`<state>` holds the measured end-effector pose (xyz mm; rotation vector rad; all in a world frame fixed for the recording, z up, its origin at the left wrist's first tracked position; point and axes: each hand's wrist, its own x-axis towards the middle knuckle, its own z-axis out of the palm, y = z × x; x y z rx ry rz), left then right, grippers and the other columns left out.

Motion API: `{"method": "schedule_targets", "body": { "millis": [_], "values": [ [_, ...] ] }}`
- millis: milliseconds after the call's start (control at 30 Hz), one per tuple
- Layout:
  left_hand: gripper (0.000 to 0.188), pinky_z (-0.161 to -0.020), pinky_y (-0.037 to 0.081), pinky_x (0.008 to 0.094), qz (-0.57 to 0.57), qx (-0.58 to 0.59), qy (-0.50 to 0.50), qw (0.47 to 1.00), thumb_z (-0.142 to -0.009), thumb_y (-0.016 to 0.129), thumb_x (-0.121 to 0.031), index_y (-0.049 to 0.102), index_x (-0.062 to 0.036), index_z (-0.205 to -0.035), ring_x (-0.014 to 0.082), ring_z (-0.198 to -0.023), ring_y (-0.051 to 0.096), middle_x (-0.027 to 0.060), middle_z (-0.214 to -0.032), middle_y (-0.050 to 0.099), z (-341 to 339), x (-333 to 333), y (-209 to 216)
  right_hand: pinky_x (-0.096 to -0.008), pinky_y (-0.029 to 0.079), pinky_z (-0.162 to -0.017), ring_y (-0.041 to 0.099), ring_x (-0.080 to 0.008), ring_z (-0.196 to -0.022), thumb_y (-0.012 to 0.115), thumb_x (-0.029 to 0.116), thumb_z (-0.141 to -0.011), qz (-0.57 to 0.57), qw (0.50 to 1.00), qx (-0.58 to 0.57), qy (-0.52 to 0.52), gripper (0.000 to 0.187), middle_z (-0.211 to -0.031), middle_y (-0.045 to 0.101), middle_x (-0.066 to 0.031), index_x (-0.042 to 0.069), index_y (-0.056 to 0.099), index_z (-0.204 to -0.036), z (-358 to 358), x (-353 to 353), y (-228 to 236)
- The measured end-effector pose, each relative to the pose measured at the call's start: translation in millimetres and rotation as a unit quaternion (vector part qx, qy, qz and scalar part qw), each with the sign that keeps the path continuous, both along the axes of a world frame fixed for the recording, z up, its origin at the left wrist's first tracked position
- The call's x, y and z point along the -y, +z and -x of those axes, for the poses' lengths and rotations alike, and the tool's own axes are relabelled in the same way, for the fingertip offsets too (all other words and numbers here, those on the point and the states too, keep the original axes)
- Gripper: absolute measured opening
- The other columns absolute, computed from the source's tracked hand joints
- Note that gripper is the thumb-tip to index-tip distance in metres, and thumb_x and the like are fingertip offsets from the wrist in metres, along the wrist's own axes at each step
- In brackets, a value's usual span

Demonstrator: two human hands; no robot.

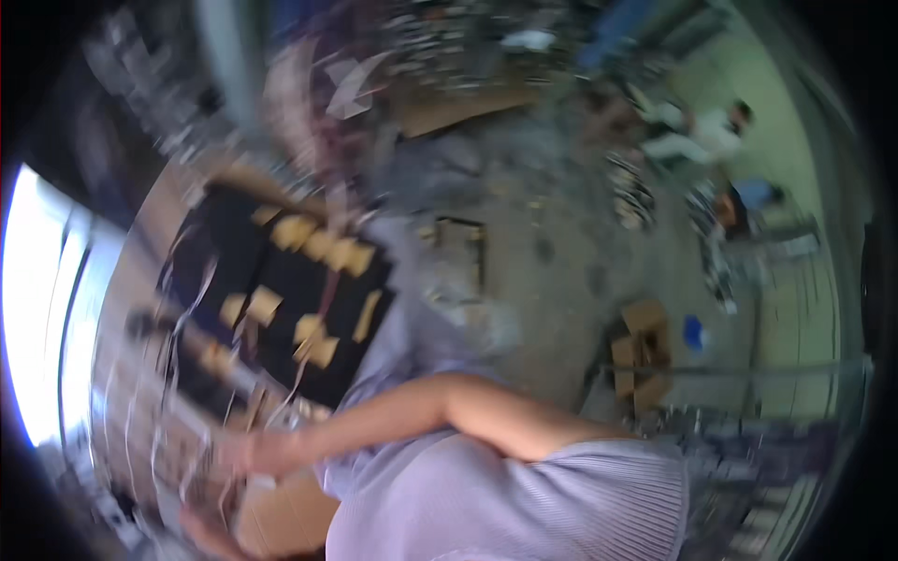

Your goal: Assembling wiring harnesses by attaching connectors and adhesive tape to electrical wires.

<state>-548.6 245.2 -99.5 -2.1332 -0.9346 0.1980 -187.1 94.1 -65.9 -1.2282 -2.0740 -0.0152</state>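
Note:
My right arm reaches across to the left, and my right hand (257,453) is smeared by motion beside several pale cords (157,449). Low at the left, my left hand (195,524) is blurred too, so the fingers of neither hand can be made out. A brown cardboard piece (285,519) lies close to both hands. Just beyond my right hand is a black flat panel or board (290,280), dotted with several tan pieces (327,251). Thin cords trail over the black surface. Whether either hand grips a cord is not visible.
An open cardboard box (643,360) stands on the floor at right, beside a blue object (693,332). Two people, one in a white top (716,136), are at the far right. Blurred piles of small items (449,47) lie at the back. A bright window (33,299) is at left.

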Motion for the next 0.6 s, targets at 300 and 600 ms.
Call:
{"method": "schedule_targets", "body": {
  "millis": [300,600],
  "values": [
    [0.03,-0.086,0.047,0.039,0.231,0.257,-0.171,0.923,-0.085,0.062,-0.017,0.053,-0.0006,-0.109,0.023,-0.092,0.058,0.0109,-0.098,0.059,-248,-37,46,-0.0359,0.048,-0.088,0.061,-0.0281,-0.094,0.057,0.016,-0.076,-0.035,0.996,-0.077,-0.028,0.019,-0.091,0.063,-0.0125,-0.001,0.061,-0.084,-2,-19,-50],
    [0.042,-0.085,0.046,0.0412,0.477,0.406,-0.153,0.764,-0.087,0.063,-0.028,0.049,0.0021,-0.113,0.0264,-0.094,0.057,0.0149,-0.099,0.058,-294,77,139,-0.0417,0.05,-0.07,0.06,-0.0299,-0.081,0.049,0.021,-0.088,0.031,0.973,-0.225,0.039,0.035,-0.098,0.06,-0.0117,0.008,0.056,-0.12,-28,49,31]
  ]
}}
